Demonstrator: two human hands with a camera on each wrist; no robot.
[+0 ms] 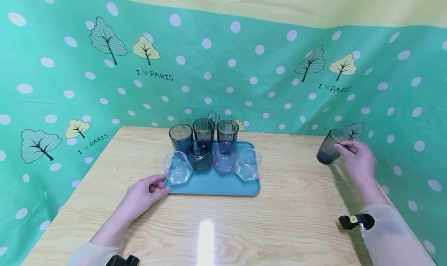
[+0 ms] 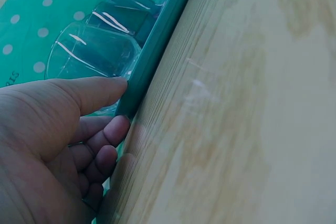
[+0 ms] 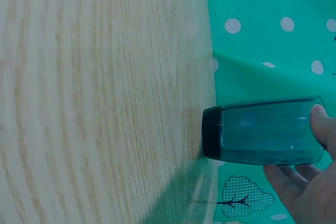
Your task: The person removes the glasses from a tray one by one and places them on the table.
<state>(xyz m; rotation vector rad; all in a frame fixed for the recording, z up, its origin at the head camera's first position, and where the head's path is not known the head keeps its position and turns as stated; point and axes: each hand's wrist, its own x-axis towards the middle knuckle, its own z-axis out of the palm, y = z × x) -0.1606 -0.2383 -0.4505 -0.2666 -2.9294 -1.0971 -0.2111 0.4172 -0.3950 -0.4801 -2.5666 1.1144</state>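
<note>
A tall smoky-grey glass (image 1: 329,147) leans at the table's back right, held near its rim by my right hand (image 1: 359,163). In the right wrist view, the thumb is on one side of the glass (image 3: 262,132) and fingers are on the other; its base is close to the tabletop, but contact cannot be told. My left hand (image 1: 144,194) pinches the front left corner of a blue tray (image 1: 216,187), thumb on the rim in the left wrist view. On the tray stand short glasses: a clear one (image 1: 179,172), a dark one (image 1: 200,157), a purple one (image 1: 224,159) and another clear one (image 1: 248,167).
Behind the short glasses, three tall dark glasses stand upright: left (image 1: 181,138), middle (image 1: 203,131) and right (image 1: 227,131). A green dotted cloth (image 1: 244,72) hangs along the back and sides of the wooden table (image 1: 279,215).
</note>
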